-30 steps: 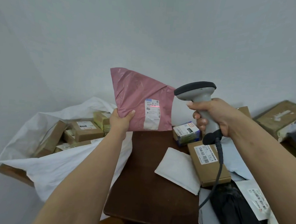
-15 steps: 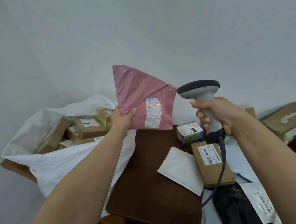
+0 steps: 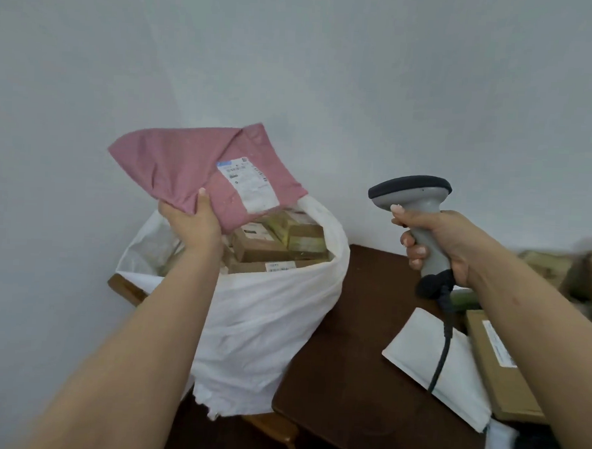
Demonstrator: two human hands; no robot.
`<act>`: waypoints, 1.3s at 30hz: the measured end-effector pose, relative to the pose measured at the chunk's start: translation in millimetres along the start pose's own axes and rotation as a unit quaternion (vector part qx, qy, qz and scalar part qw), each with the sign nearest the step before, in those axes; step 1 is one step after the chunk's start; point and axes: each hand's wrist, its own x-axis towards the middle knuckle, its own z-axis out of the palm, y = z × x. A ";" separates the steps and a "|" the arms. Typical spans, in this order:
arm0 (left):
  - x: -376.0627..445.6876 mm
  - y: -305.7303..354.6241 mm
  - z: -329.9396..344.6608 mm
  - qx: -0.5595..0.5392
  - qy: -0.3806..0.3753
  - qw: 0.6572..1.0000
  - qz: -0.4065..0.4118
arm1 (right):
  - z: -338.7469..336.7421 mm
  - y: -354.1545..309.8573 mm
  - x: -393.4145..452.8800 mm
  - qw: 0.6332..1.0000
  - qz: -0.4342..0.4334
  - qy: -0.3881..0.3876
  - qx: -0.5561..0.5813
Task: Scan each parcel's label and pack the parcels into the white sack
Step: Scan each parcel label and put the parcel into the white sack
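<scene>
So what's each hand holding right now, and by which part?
The left hand grips the pink mailer by its lower edge; the right hand holds the scanner by its handle.

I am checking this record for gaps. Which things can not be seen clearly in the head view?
- Label text on the pink parcel: too small and blurred.
- Lower contents of the white sack: hidden by its wall and the left hand.
- Parcels at the right edge: blurred, cut off.

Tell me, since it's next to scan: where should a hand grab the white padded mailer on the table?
Probably by the white padded mailer's left corner, coming from the left over the bare table. It lies flat, and that end is clear; its right side meets the brown box and the scanner cable crosses it.
</scene>
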 end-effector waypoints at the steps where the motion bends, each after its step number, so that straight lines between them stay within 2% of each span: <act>1: 12.2 -8.1 -9.9 0.048 0.013 0.998 -0.032 | 3.7 2.6 4.0 1.000 0.007 -0.002 0.002; 2: 22.6 -16.1 -17.0 0.132 0.006 0.988 -0.082 | 6.8 5.0 7.8 1.000 0.014 -0.002 0.005; 3: 30.8 -24.7 -23.7 0.244 -0.021 0.959 -0.140 | 9.1 7.2 11.3 1.000 0.022 -0.001 0.007; 5: 34.1 -28.7 -27.3 0.446 -0.059 0.867 -0.215 | 11.7 11.5 17.2 0.999 0.036 0.006 0.010; 6: 29.5 -26.1 -26.4 0.507 -0.057 0.832 -0.216 | 11.7 13.6 19.5 0.999 0.041 0.009 0.011; 7: 20.5 -20.0 -23.2 0.547 -0.060 0.814 -0.184 | 10.8 15.2 21.2 0.999 0.044 0.013 0.011; 8: 12.8 -16.9 -16.7 0.566 -0.082 0.810 -0.131 | 9.1 16.8 22.4 0.999 0.045 0.017 0.012; 10: 0.2 -14.2 2.7 0.530 -0.149 0.834 -0.036 | 4.0 19.6 23.7 0.998 0.049 0.029 0.017; 12: -16.1 -14.3 31.4 0.461 -0.216 0.860 0.017 | -4.7 21.8 22.2 0.997 0.051 0.043 0.024; 14: -39.9 -12.9 64.2 0.407 -0.282 0.866 0.071 | -18.1 23.4 18.0 0.996 0.053 0.062 0.038; 18: -107.9 -16.6 131.7 0.344 -0.404 0.826 0.191 | -66.0 30.1 -2.8 0.988 0.049 0.126 0.070; 22: -201.6 -27.3 195.3 0.298 -0.516 0.772 0.223 | -137.3 38.1 -39.1 0.975 0.054 0.187 0.107; 27: -322.7 -37.3 259.4 0.269 -0.612 0.704 0.238 | -238.1 39.6 -80.8 0.952 0.058 0.271 0.133; 30: -386.1 -45.8 293.5 0.272 -0.653 0.674 0.213 | -296.2 41.5 -96.4 0.938 0.062 0.306 0.151; 34: -455.9 -61.1 330.4 0.296 -0.682 0.652 0.150 | -357.5 43.4 -101.1 0.928 0.068 0.327 0.165; 39: -518.8 -88.0 365.5 0.333 -0.684 0.646 0.058 | -406.7 49.5 -89.7 0.924 0.083 0.327 0.182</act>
